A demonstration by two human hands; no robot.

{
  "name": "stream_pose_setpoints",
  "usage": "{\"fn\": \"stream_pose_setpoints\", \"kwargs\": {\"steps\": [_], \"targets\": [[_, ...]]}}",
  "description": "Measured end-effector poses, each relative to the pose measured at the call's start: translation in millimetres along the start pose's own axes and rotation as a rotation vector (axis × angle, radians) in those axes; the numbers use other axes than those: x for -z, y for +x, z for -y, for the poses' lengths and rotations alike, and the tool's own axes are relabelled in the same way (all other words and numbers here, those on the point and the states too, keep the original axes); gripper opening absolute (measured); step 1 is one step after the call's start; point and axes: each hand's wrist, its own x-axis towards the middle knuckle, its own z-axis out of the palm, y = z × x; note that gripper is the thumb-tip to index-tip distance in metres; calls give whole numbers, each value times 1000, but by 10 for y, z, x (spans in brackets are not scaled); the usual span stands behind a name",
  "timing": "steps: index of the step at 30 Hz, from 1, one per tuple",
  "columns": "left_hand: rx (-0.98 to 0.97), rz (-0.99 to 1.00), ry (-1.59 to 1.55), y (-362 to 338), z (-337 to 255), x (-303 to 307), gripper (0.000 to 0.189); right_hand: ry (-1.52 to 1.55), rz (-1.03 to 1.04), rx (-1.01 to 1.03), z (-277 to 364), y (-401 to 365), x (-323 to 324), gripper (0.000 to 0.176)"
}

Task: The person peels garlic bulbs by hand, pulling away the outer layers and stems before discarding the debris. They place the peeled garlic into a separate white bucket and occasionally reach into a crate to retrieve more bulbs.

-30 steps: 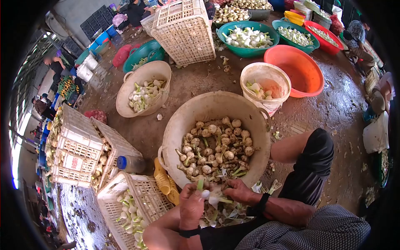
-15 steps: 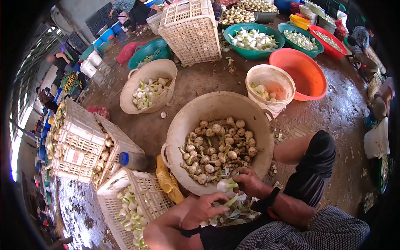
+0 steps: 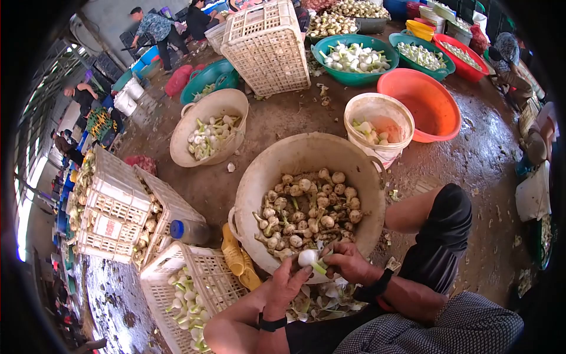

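A white garlic bulb with a green stem is between my two hands, over the near rim of a big beige tub. My left hand closes on it from the left, thumb and fingers at the bulb. My right hand pinches at its stem and skin side. Unpeeled garlic bulbs with brownish skins lie in the tub. Below my hands, loose peelings cover my lap area. Left of my left arm, a white plastic crate holds peeled bulbs with green stems.
Yellow footwear and a blue-lidded jar sit beside the tub. Full crates stand left. Ahead are a beige basin, a white bucket, an orange basin and a tall crate. Other people work farther back.
The garlic bulb has shifted left, and my left hand has come up to it from a loose green stem. My right hand stays at its stem side. A person at the back now stands more upright.
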Motion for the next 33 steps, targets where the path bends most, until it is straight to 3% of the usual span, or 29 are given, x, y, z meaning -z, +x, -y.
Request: {"fn": "stream_pose_setpoints", "kwargs": {"steps": [4,7,9,13,17,26,28,33], "targets": [[35,93,28,24,56,28,43,-21,39,10,-62,-16,-34,15],[106,35,-173,-7,47,-1,48,-64,74,-11,-73,-19,-29,14],[111,53,-136,-9,32,20,48,-89,101,-29,-57,-31,-27,14],[149,124,-35,-57,-170,54,48,57,152,-140,-25,-38,8,15],[139,178,-152,-112,-182,60,47,236,254,-179,90,-76,19,12],[158,347,-348,-155,-203,151,63,619,417,-48,169,-41,15,11],[141,443,-260,-172,-354,84,65,585,382,-30,250,-57,2,10],[118,441,-137,-184,-307,44,58,348,389,24,227,-126,1,10]]}}
